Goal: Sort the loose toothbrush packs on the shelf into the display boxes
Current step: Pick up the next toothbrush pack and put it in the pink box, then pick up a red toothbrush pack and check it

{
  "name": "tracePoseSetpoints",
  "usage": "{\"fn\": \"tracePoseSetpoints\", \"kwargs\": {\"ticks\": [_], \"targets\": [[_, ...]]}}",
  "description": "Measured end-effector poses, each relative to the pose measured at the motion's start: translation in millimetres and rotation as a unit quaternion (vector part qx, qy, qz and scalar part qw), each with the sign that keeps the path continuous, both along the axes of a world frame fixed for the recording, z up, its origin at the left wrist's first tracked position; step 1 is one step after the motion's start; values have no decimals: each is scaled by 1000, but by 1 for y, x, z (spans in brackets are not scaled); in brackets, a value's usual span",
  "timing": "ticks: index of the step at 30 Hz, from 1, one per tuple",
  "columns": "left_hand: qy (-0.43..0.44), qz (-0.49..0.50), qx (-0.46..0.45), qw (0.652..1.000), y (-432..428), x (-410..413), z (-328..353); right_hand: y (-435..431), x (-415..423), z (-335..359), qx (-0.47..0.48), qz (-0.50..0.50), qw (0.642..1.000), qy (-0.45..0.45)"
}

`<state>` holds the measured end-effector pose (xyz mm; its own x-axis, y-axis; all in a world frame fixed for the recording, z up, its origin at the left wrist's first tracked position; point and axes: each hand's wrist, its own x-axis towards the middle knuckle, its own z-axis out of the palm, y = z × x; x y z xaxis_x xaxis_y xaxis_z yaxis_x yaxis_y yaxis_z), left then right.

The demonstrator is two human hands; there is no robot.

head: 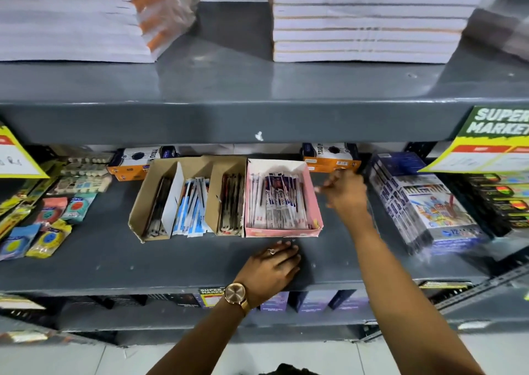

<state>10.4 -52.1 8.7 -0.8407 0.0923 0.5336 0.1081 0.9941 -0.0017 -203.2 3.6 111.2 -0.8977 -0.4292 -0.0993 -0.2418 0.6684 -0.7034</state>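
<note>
- Far left of the shelf (100, 257): small round-item packets (48, 231) lie flat in a loose cluster, well apart from both hands.
- Next along, the brown display box (156, 200) stands open, dark packs upright in its left slot, and blue-and-white toothbrush packs (192, 207) are wedged between its divider and the second brown display box (226, 200), long axes running front to back.
- The pink display box (283, 200) is packed with white-and-purple packs (279, 200), all lying the same front-to-back way.
- The left hand (274, 268) rests palm down on the shelf just in front of the pink box's front wall, fingers (289, 253) together and flat, pinching nothing.
- The right hand (346, 194) hovers just beside the pink box's right wall, the nearer hand to the back row; its fingers (329, 187) are blurred, loosely spread toward the box, seemingly empty.
- Behind it sits an orange carton (332, 158); to the right a stack of blue boxed sets (423, 202) crowds that elbow room.
- No loose pack shows on the bare shelf here, I judge.
</note>
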Motion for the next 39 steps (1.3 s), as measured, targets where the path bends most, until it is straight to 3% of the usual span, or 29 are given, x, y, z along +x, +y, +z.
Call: {"fn": "tracePoseSetpoints", "kwargs": {"ticks": [3,6,10,16,18,21,23,25,26,31,36,39], "targets": [[11,-20,-12,1000,13,-14,5,50,-19,-8,70,-81,993,53],[-1,-4,105,994,29,-29,7,80,-28,-14,178,-101,976,72],[-59,15,188,980,32,-34,4,84,-31,-19,232,-78,968,60],[-88,26,222,971,32,-33,4,74,-22,-26,319,-23,929,187],[-100,27,248,963,32,-32,6,76,-19,-27,322,-9,927,192],[-125,24,285,950,30,-30,17,86,-23,-19,227,-62,965,114],[-103,5,306,947,31,-29,29,96,-22,-8,28,-74,996,-28],[-63,5,333,941,32,-28,43,105,-9,5,-161,-32,967,-194],[-38,17,362,931,32,-29,50,109,-2,11,-208,1,947,-246],[68,59,587,804,21,-44,84,119,35,21,-230,130,898,-351],[43,97,760,642,6,-45,94,115,72,2,-177,176,879,-406],[22,126,802,584,4,-34,88,113,86,-9,-163,172,877,-419]]}}
